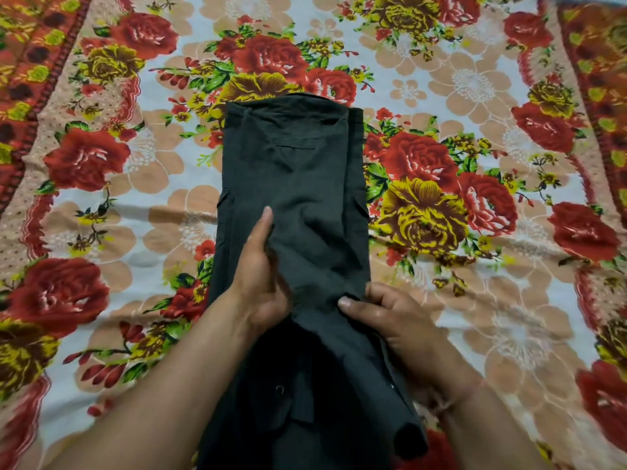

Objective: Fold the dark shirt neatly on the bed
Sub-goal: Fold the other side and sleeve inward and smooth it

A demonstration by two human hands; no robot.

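Head view: left hand (263, 276) and right hand (390, 320) each pinch the dark shirt (305, 171), a narrow strip mid-frame on the bed (135, 232), seemingly to fold it crosswise.

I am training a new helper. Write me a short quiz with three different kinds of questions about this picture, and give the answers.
1. True or false: the dark shirt lies on a plain white sheet.
2. Fill the gap: the left hand rests on the ___.
3. Which hand pinches the shirt's edge on the person's right side? A. left hand B. right hand C. neither

Key: 1 false, the floral bedsheet shows red and yellow flowers; 2 shirt; 3 B.
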